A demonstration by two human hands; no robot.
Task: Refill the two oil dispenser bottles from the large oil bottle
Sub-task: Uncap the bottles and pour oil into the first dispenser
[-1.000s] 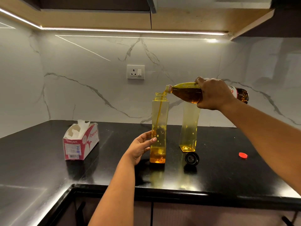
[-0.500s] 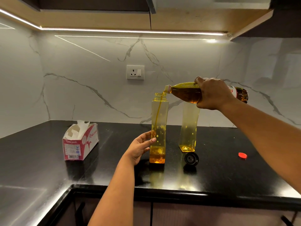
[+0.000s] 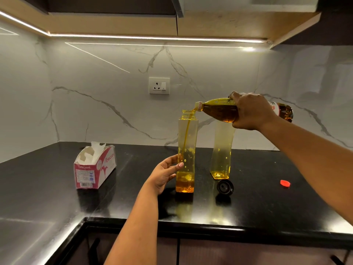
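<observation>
My right hand [image 3: 251,112] grips the large oil bottle [image 3: 219,110], which lies almost level with its mouth over the neck of the nearer dispenser bottle [image 3: 186,150]. A thin stream of amber oil runs down inside that tall yellow bottle, and a shallow layer sits at its bottom. My left hand [image 3: 165,174] holds this bottle low on its left side, fingers curled round it. The second dispenser bottle [image 3: 221,152] stands uncapped just behind and to the right, with a little oil at its base; my right hand hides its top.
A black dispenser cap [image 3: 225,187] lies on the black counter [image 3: 257,207] in front of the second bottle. A small red cap [image 3: 285,183] lies further right. A tissue box [image 3: 94,168] sits to the left. The counter's front edge runs close below the bottles.
The oil keeps pouring and the level in the nearer dispenser bottle has risen slightly. Both hands hold their places.
</observation>
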